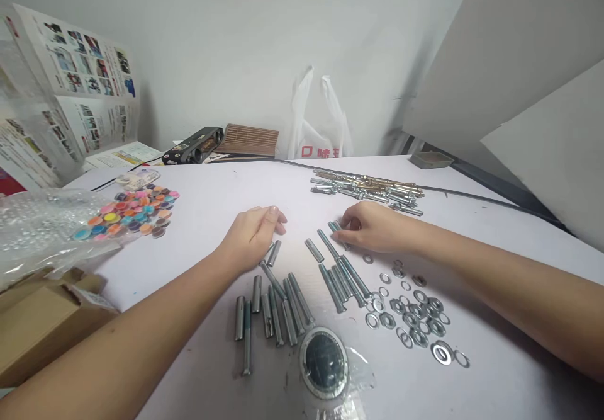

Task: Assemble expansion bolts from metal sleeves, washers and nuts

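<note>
On the white table, my left hand (252, 236) rests with curled fingers just above some metal sleeves (274, 254); whatever its fingers may hold is hidden. My right hand (370, 226) is curled with thumb and fingers round a bolt (334, 225), whose end sticks out at the fingertips. Between the hands lie a single sleeve (314, 250) and a long bolt (328, 244). Several bolts (353, 278) lie nearer me, and another group of bolts and sleeves (278, 313) is at the lower middle. Washers and nuts (418, 313) are scattered below my right forearm.
Assembled anchor bolts (372, 187) lie in a pile toward the back. A round black disc (324, 362) is near the front. Colourful discs (134, 212), a clear plastic bag (42, 225) and a cardboard box (42, 319) are at left. A white bag (318, 124) stands behind.
</note>
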A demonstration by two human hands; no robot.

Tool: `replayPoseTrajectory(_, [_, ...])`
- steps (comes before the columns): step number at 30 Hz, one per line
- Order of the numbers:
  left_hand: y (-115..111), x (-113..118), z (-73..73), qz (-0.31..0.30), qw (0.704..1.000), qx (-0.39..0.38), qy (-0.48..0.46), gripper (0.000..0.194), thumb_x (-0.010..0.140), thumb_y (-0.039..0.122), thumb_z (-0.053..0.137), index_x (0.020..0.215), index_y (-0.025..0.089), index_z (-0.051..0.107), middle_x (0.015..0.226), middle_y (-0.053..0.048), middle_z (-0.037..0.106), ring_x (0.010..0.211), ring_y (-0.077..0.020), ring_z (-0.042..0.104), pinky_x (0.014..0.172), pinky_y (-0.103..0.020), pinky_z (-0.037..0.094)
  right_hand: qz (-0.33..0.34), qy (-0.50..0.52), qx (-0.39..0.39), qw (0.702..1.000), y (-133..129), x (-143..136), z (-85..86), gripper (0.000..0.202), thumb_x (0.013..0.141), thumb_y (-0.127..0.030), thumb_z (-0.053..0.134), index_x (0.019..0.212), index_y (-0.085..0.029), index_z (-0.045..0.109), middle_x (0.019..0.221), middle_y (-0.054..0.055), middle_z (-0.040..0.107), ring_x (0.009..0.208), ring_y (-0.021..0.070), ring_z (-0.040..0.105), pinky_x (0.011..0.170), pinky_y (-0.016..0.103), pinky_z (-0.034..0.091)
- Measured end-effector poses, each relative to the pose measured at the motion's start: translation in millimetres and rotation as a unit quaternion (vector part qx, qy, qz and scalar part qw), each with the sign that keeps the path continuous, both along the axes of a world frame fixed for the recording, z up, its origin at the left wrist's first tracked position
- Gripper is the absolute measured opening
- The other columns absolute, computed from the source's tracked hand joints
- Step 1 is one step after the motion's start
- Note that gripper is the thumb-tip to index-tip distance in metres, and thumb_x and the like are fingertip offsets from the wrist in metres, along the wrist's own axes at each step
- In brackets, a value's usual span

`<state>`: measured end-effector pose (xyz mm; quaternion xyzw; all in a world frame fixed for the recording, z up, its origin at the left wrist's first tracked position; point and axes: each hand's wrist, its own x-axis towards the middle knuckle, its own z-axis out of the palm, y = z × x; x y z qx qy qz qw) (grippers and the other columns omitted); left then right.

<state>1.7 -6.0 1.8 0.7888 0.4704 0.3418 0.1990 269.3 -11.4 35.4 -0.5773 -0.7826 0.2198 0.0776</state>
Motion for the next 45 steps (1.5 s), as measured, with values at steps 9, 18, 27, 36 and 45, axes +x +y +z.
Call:
replayPoseTrajectory(9, [-1, -1, 0.9, -0.015, 1.0, -0.003, -0.008, 0.049, 0.101, 0.043, 0.027, 0.09, 0.019, 0.068, 0.081, -0.002, 0.072, 0.084, -0.0204, 0.066, 0.083, -0.036, 0.049, -0.012, 0.001, -0.108, 0.994, 14, -9, 8.3, 0.032, 0.075, -0.043, 0.064, 0.053, -0.019, 0.058, 0.055, 0.003, 0.058, 0.05, 0.0148, 0.049, 0.049, 0.031, 0.036])
replayPoseTrajectory(18, [-1, 1, 3.4, -0.073, 0.994, -0.014, -0.085, 0.027, 0.089, 0.04, 0.058, 0.102, 0.019, 0.07, 0.099, -0.005, 0.073, 0.094, -0.0207, 0.066, 0.088, -0.034, 0.049, 0.044, 0.207, 0.047, 0.976, 11, -79, 15.7, 0.033, 0.085, -0.039, 0.053, 0.059, -0.019, 0.047, 0.053, -0.003, 0.042, 0.049, 0.0092, 0.036, 0.047, 0.027, 0.028])
replayPoseTrajectory(27, [7, 2, 1.8, -0.065, 0.982, -0.115, -0.137, 0.022, 0.082, 0.035, 0.066, 0.088, 0.014, 0.071, 0.087, -0.004, 0.072, 0.085, -0.0191, 0.065, 0.08, -0.03, 0.048, 0.177, 0.226, 0.162, 0.944, 21, -70, -1.3, 0.021, 0.09, -0.037, 0.058, 0.087, -0.019, 0.069, 0.081, 0.003, 0.066, 0.076, 0.0159, 0.058, 0.071, 0.032, 0.044])
replayPoseTrajectory(36, [8, 3, -2.2, -0.031, 0.988, -0.127, -0.084, 0.016, 0.079, 0.032, 0.067, 0.081, 0.017, 0.071, 0.087, -0.002, 0.073, 0.083, -0.0181, 0.066, 0.076, -0.028, 0.047, 0.126, 0.367, 0.1, 0.916, 23, -65, 5.3, 0.02, 0.085, -0.036, 0.066, 0.095, -0.021, 0.074, 0.095, 0.005, 0.074, 0.089, 0.0204, 0.067, 0.084, 0.037, 0.052])
replayPoseTrajectory(45, [9, 4, -4.2, -0.049, 0.993, -0.103, -0.012, 0.019, 0.081, 0.033, 0.063, 0.072, 0.018, 0.073, 0.07, 0.0, 0.068, 0.07, -0.0161, 0.059, 0.068, -0.028, 0.041, 0.122, 0.371, 0.097, 0.915, 25, -74, 3.9, 0.024, 0.083, -0.037, 0.068, 0.094, -0.016, 0.073, 0.095, 0.007, 0.073, 0.088, 0.0201, 0.067, 0.082, 0.035, 0.054])
